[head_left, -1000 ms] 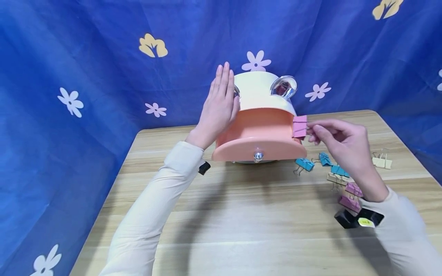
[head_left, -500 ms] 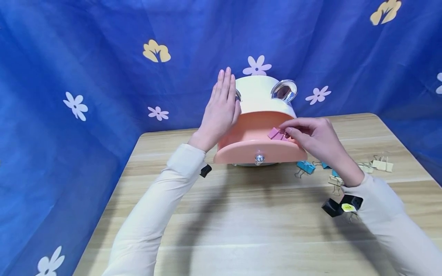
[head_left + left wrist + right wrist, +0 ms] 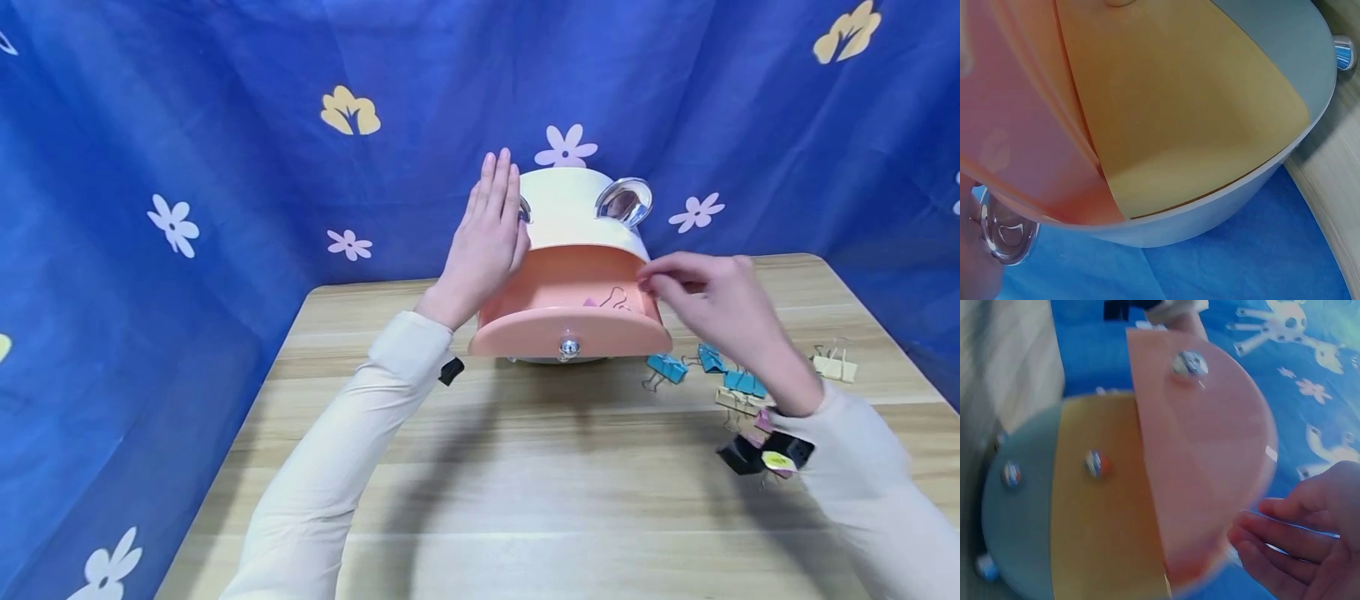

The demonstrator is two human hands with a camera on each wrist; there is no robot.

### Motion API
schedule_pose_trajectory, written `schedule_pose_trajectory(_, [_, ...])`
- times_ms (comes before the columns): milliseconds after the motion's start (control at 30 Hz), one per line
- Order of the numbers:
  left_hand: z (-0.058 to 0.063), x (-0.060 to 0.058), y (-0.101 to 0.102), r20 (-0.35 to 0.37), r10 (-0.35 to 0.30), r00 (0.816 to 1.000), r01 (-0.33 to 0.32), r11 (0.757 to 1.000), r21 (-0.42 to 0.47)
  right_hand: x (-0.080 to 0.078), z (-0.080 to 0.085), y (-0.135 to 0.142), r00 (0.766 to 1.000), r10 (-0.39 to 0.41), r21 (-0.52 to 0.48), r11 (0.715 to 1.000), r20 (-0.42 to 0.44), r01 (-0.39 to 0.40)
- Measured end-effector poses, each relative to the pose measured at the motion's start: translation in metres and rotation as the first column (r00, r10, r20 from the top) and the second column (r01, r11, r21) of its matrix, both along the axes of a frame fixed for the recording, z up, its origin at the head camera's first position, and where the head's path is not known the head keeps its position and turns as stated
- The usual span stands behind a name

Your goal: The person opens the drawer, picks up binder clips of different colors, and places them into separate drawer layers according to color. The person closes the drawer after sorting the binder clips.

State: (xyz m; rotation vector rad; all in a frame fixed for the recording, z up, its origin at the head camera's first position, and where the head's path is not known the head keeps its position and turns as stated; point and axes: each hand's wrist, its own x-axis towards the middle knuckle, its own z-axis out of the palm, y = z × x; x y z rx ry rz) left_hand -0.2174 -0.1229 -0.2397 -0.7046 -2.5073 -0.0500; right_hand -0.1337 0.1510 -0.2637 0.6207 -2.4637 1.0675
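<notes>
So on the left, the left hand (image 3: 486, 237) lies with straight fingers against the side of this white-topped cabinet (image 3: 566, 208), gripping nothing, probably to keep it from sliding. The top drawer (image 3: 517, 335) sticks out in the middle, I guess so stuff can drop in, and a pink clip (image 3: 591, 302) sits inside, mostly behind the front, wire handles poking up. The right hand (image 3: 727, 308) is by the drawer's right edge, fingers loosely bent, nothing in them that I can see. Half a second ago it had that clip pinched over the drawer; now it's let go and pulled back right.
</notes>
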Motion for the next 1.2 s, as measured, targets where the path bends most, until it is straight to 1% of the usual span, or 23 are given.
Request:
schedule_pose_trajectory(67, [0.0,0.0,-0.001,-0.002,0.0,1.0,0.0,1.0,0.001,0.008,-0.005,0.019,0.995,-0.096,-0.037,0.995,-0.022,0.095])
schedule_pose_trajectory(133, [0.001,0.001,-0.002,-0.002,0.002,1.0,-0.002,1.0,0.004,0.017,-0.018,0.045,0.981,-0.183,-0.029,0.983,-0.058,0.181])
schedule_pose_trajectory(167, [0.001,0.002,-0.003,-0.001,0.004,1.0,-0.004,1.0,0.006,0.022,-0.027,0.058,0.973,-0.215,-0.023,0.977,-0.082,0.214])
schedule_pose_trajectory(233, [0.0,0.003,-0.004,0.003,0.01,1.0,-0.01,1.0,0.009,0.034,-0.048,0.084,0.96,-0.268,0.005,0.963,-0.08,0.269])
schedule_pose_trajectory(300, [0.0,0.004,-0.005,0.013,0.017,1.0,-0.017,1.0,0.014,0.047,-0.071,0.104,0.95,-0.306,0.054,0.949,-0.065,0.31])
schedule_pose_trajectory(367, [0.0,0.005,-0.005,0.018,0.021,1.0,-0.021,1.0,0.018,0.06,-0.093,0.118,0.946,-0.324,0.097,0.942,0.003,0.323])
schedule_pose_trajectory(433, [0.0,0.006,-0.004,0.019,0.018,1.0,-0.018,0.999,0.026,0.07,-0.112,0.127,0.94,-0.334,0.141,0.936,0.062,0.323])
schedule_pose_trajectory(533, [0.001,0.006,-0.002,0.014,0.005,1.0,-0.006,0.999,0.036,0.081,-0.132,0.133,0.932,-0.336,0.177,0.934,0.133,0.311])
schedule_pose_trajectory(667, [0.001,0.004,0.0,0.02,0.004,1.0,-0.004,0.999,0.032,0.088,-0.147,0.136,0.934,-0.319,0.19,0.939,0.159,0.288])
schedule_pose_trajectory(800, [0.0,0.002,0.001,0.031,0.007,0.999,-0.007,1.0,0.02,0.092,-0.159,0.138,0.945,-0.311,0.187,0.939,0.105,0.289])
schedule_pose_trajectory(933, [-0.001,0.0,0.001,0.031,0.002,1.0,-0.003,1.0,0.016,0.093,-0.168,0.137,0.943,-0.317,0.173,0.939,0.1,0.298])
schedule_pose_trajectory(1067, [-0.001,0.0,0.001,0.031,-0.001,1.0,0.001,1.0,0.023,0.093,-0.174,0.135,0.943,-0.315,0.132,0.945,0.105,0.3])
schedule_pose_trajectory(1200, [-0.001,0.0,0.0,0.029,-0.008,1.0,0.007,1.0,0.03,0.096,-0.174,0.133,0.949,-0.3,0.072,0.953,0.1,0.294])
